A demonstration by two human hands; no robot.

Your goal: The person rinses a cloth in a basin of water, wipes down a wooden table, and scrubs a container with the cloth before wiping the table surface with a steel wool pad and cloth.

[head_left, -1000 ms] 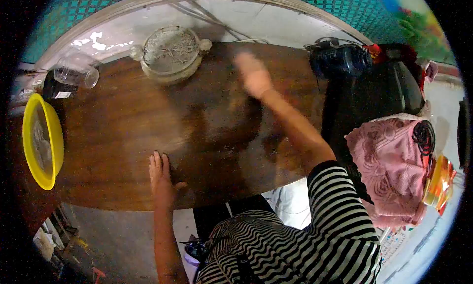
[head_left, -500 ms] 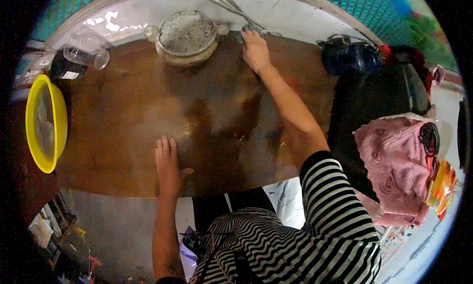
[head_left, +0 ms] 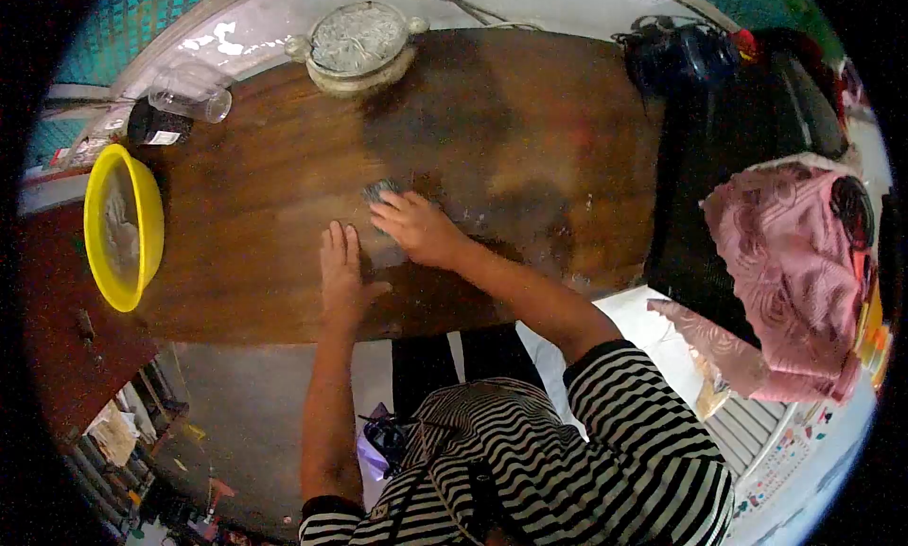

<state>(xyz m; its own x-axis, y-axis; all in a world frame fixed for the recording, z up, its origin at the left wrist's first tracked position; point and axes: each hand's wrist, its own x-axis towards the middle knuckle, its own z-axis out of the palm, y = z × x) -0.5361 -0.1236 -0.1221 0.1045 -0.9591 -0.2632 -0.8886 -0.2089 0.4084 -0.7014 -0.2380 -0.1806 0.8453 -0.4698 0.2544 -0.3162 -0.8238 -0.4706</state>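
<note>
My right hand [head_left: 423,230] is closed over a small dark grey scouring pad [head_left: 380,188], pressing it to the brown wooden tabletop [head_left: 255,196]. The pad's far edge shows past my fingertips; the rest is covered by the hand. Just left of it, my left hand [head_left: 346,276] lies flat on the wood near the front edge, fingers stretched out and thumb spread, holding nothing. Darker, wet-looking patches mark the surface around and beyond my right hand.
A yellow basin [head_left: 151,229] with greyish contents stands at the left edge. Behind it are a clear plastic jar [head_left: 189,94] and a dark container [head_left: 156,122]. A stone-like pot [head_left: 355,49] sits at the back. On the right are a dark blue object [head_left: 681,59] and pink cloth [head_left: 785,272].
My right hand has swept the pad from the table's back edge toward me and left, close to my left hand. My left hand stays flat on the table. The whole view has shifted slightly.
</note>
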